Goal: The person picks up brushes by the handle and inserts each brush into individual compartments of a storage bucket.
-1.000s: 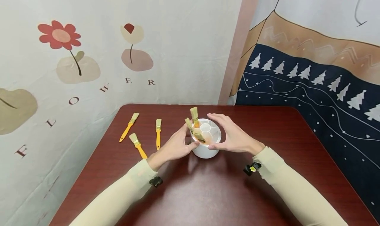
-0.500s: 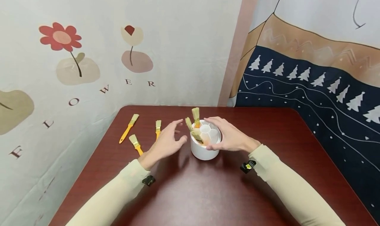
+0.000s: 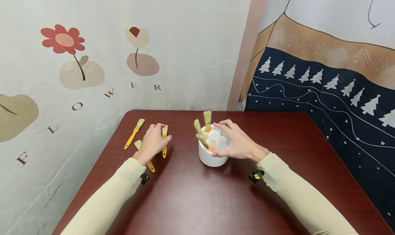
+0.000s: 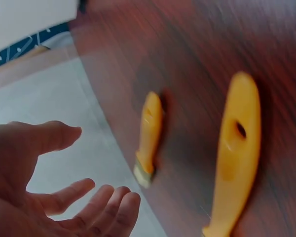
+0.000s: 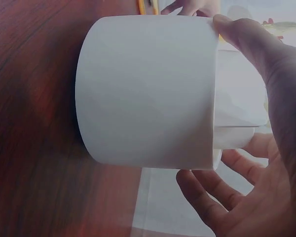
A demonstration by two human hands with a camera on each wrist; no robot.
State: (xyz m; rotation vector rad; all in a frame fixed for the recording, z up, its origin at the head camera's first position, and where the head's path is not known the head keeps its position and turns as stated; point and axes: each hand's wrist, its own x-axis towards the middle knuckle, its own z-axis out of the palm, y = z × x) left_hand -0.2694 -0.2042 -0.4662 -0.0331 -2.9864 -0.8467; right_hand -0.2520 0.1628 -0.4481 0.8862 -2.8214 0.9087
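While your right hand [image 3: 242, 144] gripped the white holder [image 3: 213, 158] by its rim, three bristle-up brushes [image 3: 207, 118] stood inside, seemingly half the job; three loose brushes [image 3: 133, 134] lay on the table [image 3: 197, 200], your left hand [image 3: 151, 143] wide-fingered over them, holding none.

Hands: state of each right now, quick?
Left hand: open, holding nothing, near a yellow-handled brush.
Right hand: closed on the white holder.

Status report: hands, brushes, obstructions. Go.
Left hand over yellow-handled paintbrush, not gripping. Right hand gripping white divided holder; three paintbrushes inside. No obstacle visible between loose brush and holder.
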